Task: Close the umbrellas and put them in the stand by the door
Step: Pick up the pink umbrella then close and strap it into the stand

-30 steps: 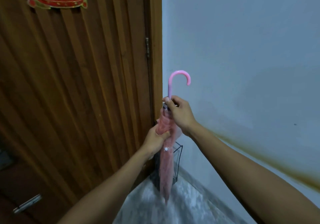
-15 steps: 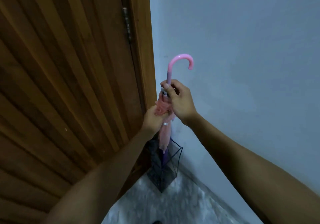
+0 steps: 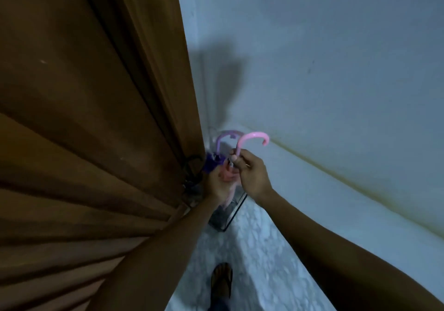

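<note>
the right hand [image 3: 252,173] pinches the pink umbrella [image 3: 249,140] below its hook, the left hand [image 3: 217,183] grips its folded canopy, apparently lowered into the wire stand [image 3: 236,211] beside 1 purple umbrella [image 3: 222,140].

The wire umbrella stand [image 3: 234,211] sits wedged in the corner: the wooden door [image 3: 84,130] closes off everything from 7 to 11 o'clock of it, and the pale wall [image 3: 324,70] shuts the side from 12 to 3 o'clock. The only open way in runs over the marbled floor [image 3: 254,243] from 5 to 6 o'clock, and a sandalled foot [image 3: 221,280] stands in that lane. Above the stand's mouth the room is crowded: a purple umbrella [image 3: 222,142] rises at 11 o'clock, the pink umbrella [image 3: 252,137] at 12, and both hands, left hand [image 3: 217,185] and right hand [image 3: 252,175], fill the gap between them
</note>
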